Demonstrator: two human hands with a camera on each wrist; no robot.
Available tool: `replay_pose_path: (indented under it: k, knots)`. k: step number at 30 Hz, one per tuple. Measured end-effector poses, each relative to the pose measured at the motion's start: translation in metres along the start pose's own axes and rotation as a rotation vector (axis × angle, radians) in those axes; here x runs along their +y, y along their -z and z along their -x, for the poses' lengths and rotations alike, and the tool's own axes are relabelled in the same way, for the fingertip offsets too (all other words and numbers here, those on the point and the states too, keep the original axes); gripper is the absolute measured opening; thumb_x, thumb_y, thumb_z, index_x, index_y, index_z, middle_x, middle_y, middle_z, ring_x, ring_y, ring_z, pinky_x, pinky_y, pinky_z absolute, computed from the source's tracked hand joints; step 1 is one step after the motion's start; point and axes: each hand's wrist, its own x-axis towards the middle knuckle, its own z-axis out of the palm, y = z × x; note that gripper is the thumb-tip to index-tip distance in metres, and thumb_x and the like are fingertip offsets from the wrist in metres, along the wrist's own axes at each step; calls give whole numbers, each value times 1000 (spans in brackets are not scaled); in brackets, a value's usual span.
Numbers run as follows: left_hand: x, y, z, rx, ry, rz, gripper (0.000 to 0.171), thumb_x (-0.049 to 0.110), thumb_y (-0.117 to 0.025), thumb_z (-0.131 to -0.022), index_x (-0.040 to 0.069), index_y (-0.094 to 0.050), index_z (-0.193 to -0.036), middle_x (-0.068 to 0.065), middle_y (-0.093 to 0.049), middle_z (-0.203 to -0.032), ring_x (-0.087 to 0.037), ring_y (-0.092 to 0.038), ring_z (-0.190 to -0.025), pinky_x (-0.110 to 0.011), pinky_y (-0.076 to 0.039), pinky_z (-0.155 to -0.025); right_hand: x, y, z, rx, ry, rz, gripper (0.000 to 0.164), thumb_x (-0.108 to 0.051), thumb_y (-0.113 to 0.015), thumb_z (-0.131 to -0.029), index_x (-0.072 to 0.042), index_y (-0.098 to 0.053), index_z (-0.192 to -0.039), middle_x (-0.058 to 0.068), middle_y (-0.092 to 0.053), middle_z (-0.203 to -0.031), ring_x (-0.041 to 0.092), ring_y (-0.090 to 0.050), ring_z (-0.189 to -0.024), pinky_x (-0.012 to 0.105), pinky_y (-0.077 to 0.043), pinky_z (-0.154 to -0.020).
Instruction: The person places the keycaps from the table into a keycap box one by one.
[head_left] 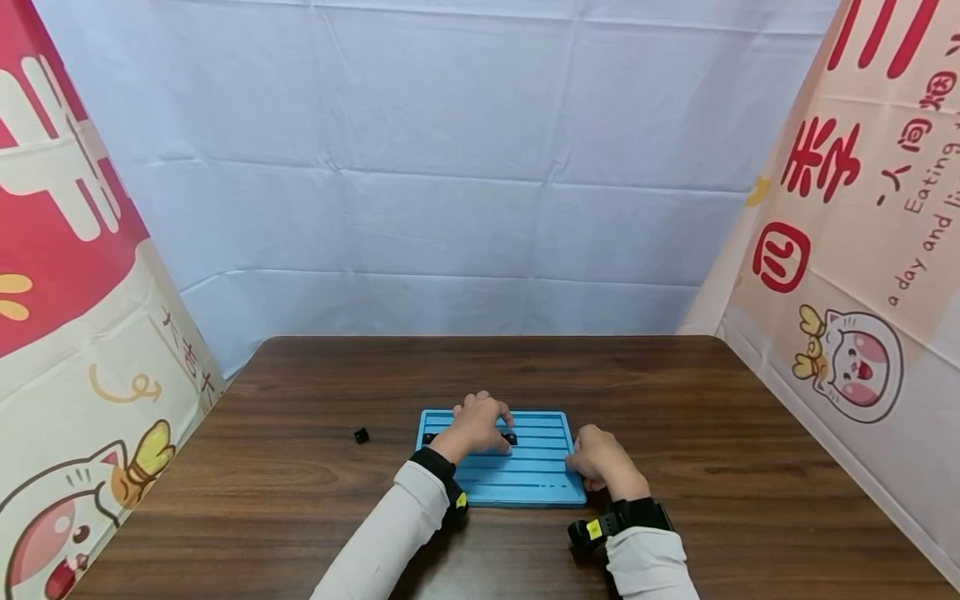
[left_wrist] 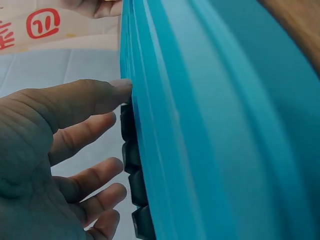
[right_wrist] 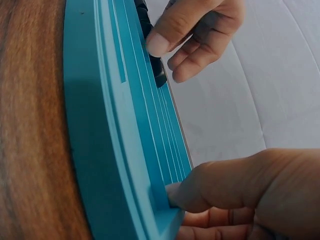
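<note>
A shallow blue tray (head_left: 525, 467) with raised parallel ridges lies on the table. Black cubes (left_wrist: 131, 157) stand in a row along one of its grooves. My left hand (head_left: 476, 425) reaches over this row, its thumb tip right at the cubes and the other fingers spread loosely beyond them. In the head view that hand hides the middle of the row, leaving an end cube (head_left: 511, 438) in sight near the thumb. My right hand (right_wrist: 235, 192) grips the tray's right edge, thumb on the rim and fingers curled below it.
One loose black cube (head_left: 362, 435) sits on the brown wooden table (head_left: 300, 392), left of the tray. A pale cloth (head_left: 450, 208) hangs behind the table, and printed cloths (head_left: 832, 275) flank both sides.
</note>
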Motion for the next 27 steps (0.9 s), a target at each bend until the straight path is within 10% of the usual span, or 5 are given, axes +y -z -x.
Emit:
replay_pose_path:
  k: [27]
  knots:
    - [-2,16,12,61,-70,-84,19,24,-69,-85,15,-71,-102,-6,-56,-111,-29,-50,-105,-42,-36,-74,-2,0,6,18,25,-7,34,1,-60,-83,-8,-40,-57,7,-42,-51,21,-53,-45,31,-47,-45]
